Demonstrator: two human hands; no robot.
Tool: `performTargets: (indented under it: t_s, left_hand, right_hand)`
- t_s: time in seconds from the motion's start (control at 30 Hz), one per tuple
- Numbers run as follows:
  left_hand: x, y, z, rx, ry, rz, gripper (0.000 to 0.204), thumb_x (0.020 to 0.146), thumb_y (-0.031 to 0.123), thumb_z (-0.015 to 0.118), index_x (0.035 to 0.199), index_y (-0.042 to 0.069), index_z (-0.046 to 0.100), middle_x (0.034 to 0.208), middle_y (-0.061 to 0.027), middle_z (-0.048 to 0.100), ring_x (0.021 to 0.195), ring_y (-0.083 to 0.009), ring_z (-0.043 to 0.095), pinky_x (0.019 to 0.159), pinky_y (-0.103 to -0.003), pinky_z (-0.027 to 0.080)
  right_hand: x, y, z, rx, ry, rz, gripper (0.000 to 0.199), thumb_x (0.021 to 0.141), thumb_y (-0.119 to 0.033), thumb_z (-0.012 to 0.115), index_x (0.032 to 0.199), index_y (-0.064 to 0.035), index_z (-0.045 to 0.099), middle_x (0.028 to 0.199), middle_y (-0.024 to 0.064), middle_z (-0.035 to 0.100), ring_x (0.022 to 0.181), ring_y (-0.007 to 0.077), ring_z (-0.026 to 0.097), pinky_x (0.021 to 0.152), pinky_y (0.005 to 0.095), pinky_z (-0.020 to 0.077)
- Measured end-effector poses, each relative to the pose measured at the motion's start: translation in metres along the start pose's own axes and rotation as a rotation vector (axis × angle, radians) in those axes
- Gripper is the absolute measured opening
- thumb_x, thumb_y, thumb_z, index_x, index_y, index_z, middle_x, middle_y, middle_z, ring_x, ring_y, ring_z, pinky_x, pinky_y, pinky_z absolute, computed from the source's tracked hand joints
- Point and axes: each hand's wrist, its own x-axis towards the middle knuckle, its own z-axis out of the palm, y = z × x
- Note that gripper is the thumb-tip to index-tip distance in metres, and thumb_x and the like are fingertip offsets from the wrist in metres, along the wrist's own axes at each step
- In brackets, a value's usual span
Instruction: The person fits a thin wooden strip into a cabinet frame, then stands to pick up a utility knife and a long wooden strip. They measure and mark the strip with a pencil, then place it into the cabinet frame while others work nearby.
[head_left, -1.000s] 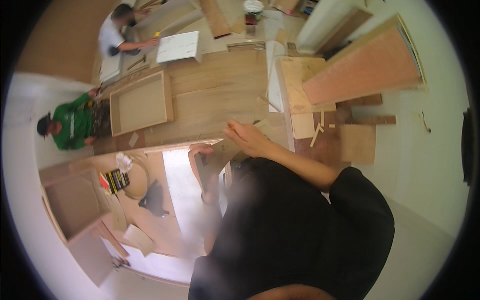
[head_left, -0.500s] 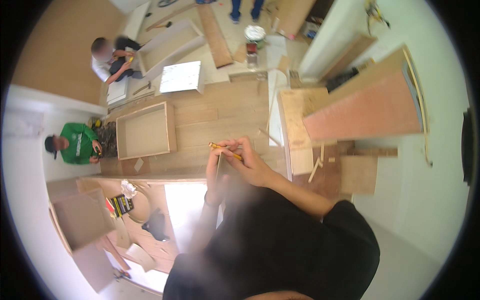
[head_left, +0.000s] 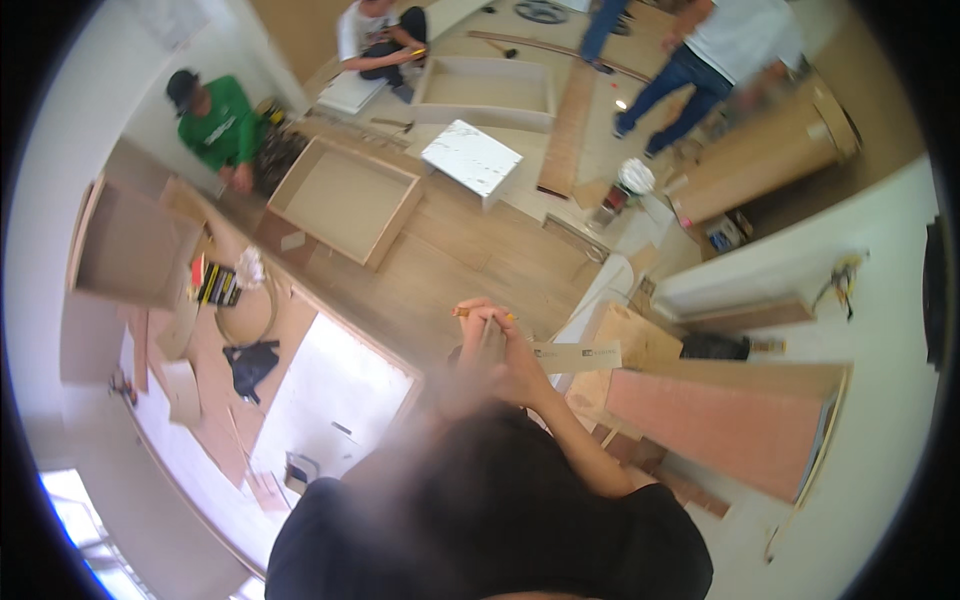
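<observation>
Both of my hands are close together in front of my chest. A yellow pencil [head_left: 461, 312] is gripped in my right hand [head_left: 516, 362], lying crosswise, its ends showing on both sides of the fingers. My left hand [head_left: 468, 352] is closed around a thin piece of board, seen nearly edge-on between the hands. Part of that hand is blurred and covered by the right one. A pale flat strip [head_left: 590, 356] with dark print sticks out to the right behind my right hand; whether it joins the board is hidden.
A white-topped bench [head_left: 330, 400] stands at my left, with an open drawer box [head_left: 135, 240] on it. Another drawer box [head_left: 385, 235] lies on the floor ahead. At right leans a pinkish panel [head_left: 715, 425]. A person in green [head_left: 225, 130] sits far left; others work farther back.
My view has swung to the right. My hands stay together, pencil still held, and the printed strip now shows beside the right hand. A standing person at the back is more fully visible.
</observation>
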Motion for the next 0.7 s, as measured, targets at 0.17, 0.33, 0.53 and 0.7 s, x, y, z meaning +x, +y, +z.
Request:
performTargets:
  t_s: [0.17, 0.33, 0.53, 0.7]
  left_hand:
    - [0.030, 0.003, -0.040, 0.453, 0.116, 0.215, 0.072, 0.081, 0.052, 0.064, 0.129, 0.002, 0.044, 0.116, -0.0162, 0.039, 0.114, -0.0318, 0.038, 0.105, -0.043, 0.028]
    - [0.062, 0.001, -0.089, 0.653, 0.040, 0.212, 0.102, 0.068, 0.056, 0.079, 0.146, 0.005, 0.037, 0.115, -0.0206, 0.040, 0.107, -0.0374, 0.040, 0.096, -0.045, 0.035]
    - [0.116, -0.037, -0.191, 0.835, 0.123, 0.126, 0.115, 0.063, 0.061, 0.084, 0.150, 0.007, 0.033, 0.116, -0.0184, 0.046, 0.107, -0.0362, 0.045, 0.095, -0.043, 0.038]
    - [0.139, -0.070, -0.296, 0.900, 0.163, -0.064, 0.112, 0.062, 0.055, 0.085, 0.150, 0.006, 0.034, 0.117, -0.0189, 0.046, 0.108, -0.0357, 0.047, 0.094, -0.042, 0.040]
  right_hand:
    - [0.027, 0.032, 0.020, -0.102, 0.048, 0.026, 0.079, 0.074, -0.018, 0.080, 0.139, -0.0020, 0.037, 0.132, 0.0204, 0.049, 0.121, 0.0349, 0.051, 0.097, 0.0458, 0.0436]
    - [0.075, 0.078, 0.027, -0.234, 0.110, -0.061, 0.082, 0.075, -0.018, 0.080, 0.141, -0.0002, 0.033, 0.131, 0.0177, 0.049, 0.120, 0.0320, 0.050, 0.099, 0.0446, 0.0414]
    - [0.198, 0.098, 0.046, -0.262, 0.067, -0.023, 0.084, 0.077, -0.019, 0.079, 0.142, 0.0018, 0.030, 0.130, 0.0144, 0.050, 0.118, 0.0287, 0.048, 0.102, 0.0432, 0.0382]
    - [0.306, 0.085, 0.082, -0.237, -0.015, 0.052, 0.063, 0.082, -0.017, 0.075, 0.134, -0.0007, 0.043, 0.129, 0.0130, 0.050, 0.121, 0.0282, 0.047, 0.105, 0.0392, 0.0363]
